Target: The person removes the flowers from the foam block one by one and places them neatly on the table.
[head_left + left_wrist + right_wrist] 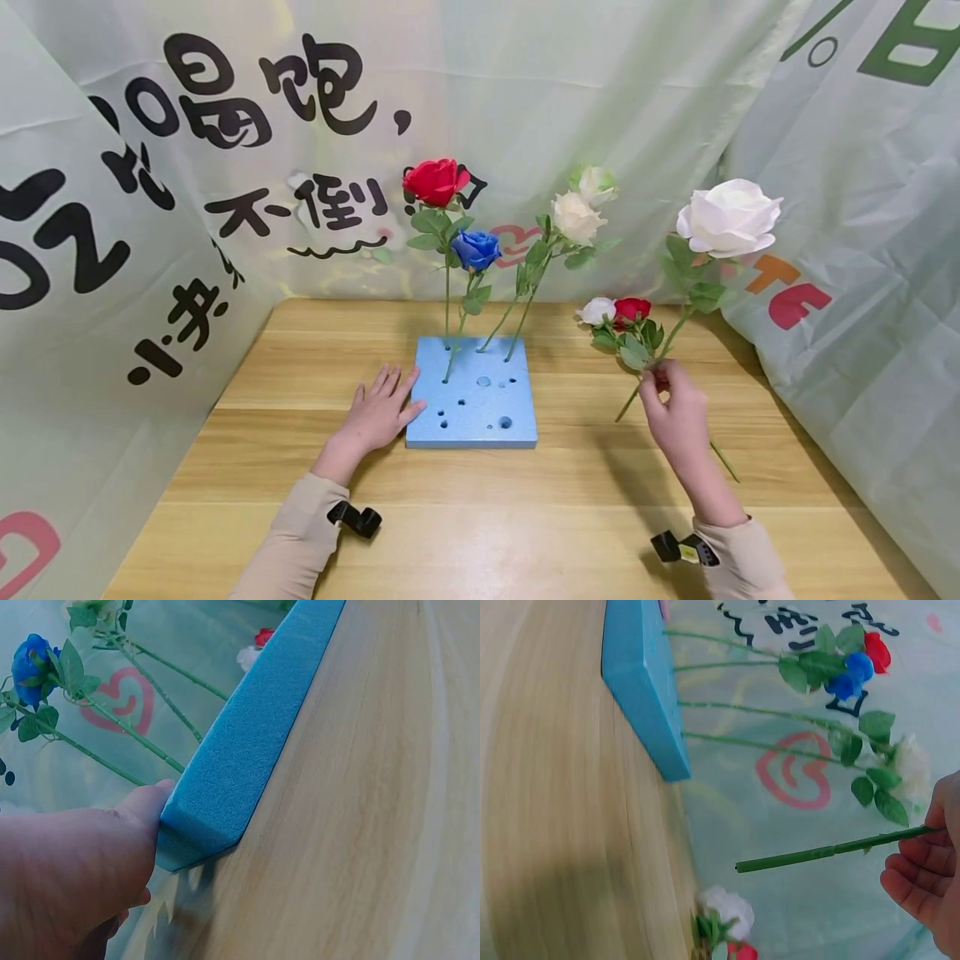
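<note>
My right hand [678, 412] pinches the green stem of a large white rose [729, 218]. The rose stands upright above the table, and its cut stem end [780, 862] points free of the fingers in the right wrist view. A light blue foam block [480, 435] with several holes lies mid-table. Along its left edge my left hand [378, 410] rests with fingers spread, thumb on the block's side in the left wrist view. Standing in the block are a red rose [435, 183], a blue rose [476, 250], a cream rose [576, 219] and a greenish-white rose [599, 185].
Beyond my right hand, a small white rose [597, 311] and a small red rose [632, 310] lie on the wooden table [300, 375]. A stem end [724, 462] shows right of my wrist. Printed cloth [480, 75] hangs behind and at both sides.
</note>
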`<state>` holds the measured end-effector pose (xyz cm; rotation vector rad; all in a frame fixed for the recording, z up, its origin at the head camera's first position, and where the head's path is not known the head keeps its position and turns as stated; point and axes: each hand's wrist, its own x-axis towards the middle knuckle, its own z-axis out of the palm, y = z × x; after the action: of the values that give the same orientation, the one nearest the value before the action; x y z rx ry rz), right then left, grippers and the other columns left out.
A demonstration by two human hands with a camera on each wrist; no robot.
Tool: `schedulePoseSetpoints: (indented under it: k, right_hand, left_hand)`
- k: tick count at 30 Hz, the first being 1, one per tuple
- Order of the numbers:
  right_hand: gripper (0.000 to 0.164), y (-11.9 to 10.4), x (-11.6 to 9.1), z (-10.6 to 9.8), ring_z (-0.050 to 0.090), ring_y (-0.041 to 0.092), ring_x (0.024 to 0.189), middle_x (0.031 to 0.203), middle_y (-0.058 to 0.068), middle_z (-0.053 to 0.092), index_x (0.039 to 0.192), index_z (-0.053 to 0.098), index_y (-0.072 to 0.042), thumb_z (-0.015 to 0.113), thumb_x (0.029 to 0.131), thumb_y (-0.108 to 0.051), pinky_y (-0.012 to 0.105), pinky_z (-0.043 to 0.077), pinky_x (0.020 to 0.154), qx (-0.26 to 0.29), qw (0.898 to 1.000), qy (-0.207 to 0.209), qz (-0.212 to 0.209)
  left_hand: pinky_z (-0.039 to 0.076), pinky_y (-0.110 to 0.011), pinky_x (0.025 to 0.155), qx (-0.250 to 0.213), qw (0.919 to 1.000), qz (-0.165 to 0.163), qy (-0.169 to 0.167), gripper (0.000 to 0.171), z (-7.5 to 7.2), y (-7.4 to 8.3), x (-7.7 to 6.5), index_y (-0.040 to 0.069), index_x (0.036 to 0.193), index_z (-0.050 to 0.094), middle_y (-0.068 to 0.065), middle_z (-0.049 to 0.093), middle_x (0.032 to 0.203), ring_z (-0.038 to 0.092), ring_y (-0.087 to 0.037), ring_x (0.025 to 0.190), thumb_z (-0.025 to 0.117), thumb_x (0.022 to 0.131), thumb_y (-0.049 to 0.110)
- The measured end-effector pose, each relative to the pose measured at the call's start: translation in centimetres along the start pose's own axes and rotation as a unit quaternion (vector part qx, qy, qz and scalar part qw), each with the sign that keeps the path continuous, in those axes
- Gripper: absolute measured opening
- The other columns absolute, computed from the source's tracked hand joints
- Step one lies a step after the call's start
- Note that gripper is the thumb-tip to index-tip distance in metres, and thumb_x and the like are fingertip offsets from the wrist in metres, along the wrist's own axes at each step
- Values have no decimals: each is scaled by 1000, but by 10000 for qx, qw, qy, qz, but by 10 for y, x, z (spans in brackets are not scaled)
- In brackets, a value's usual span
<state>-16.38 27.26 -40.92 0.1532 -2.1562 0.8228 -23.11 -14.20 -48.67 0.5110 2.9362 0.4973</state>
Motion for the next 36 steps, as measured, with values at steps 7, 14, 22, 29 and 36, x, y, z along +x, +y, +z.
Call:
schedulePoseSetpoints:
  k: [7,14,22,29,36]
  right_hand:
    - [7,14,-2,-11,37,-26,72,70,15,64,85,63,5,56,84,5,3,36,56,-324,9995,-1,-5]
    - [6,21,-6,-16,38,-23,68,67,12,64,83,64,3,58,82,3,5,37,54,-467,9987,-138,155]
    - [6,27,-7,-18,43,-8,63,68,9,64,80,64,-2,58,83,-2,6,36,57,-794,9944,-512,465]
    - [9,32,-9,-19,41,12,57,63,5,54,75,57,-6,59,81,0,25,36,52,-1116,9879,-987,440]
    - [6,36,-7,-18,44,16,60,67,6,55,83,60,-4,56,87,-2,29,37,54,-1154,9764,-1671,732]
  left_hand:
    - [10,-73,112,-61,10000,0,8,68,0,-1,-1,23,158,13,-20,14,163,4,-38,152,34,102,55]
    - [10,-73,113,-24,10000,-8,-16,69,1,-2,-2,24,158,11,-18,13,163,3,-37,152,33,101,57]
    - [10,-73,113,-83,10000,-8,-19,69,2,0,-2,24,158,12,-19,13,163,3,-37,152,33,102,56]
    - [10,-74,112,-140,9999,40,13,68,1,0,-2,22,158,14,-21,15,162,5,-40,152,35,102,54]
    - [10,-73,113,-75,10000,-7,-34,68,-1,2,-1,24,158,12,-18,13,163,3,-37,152,35,102,55]
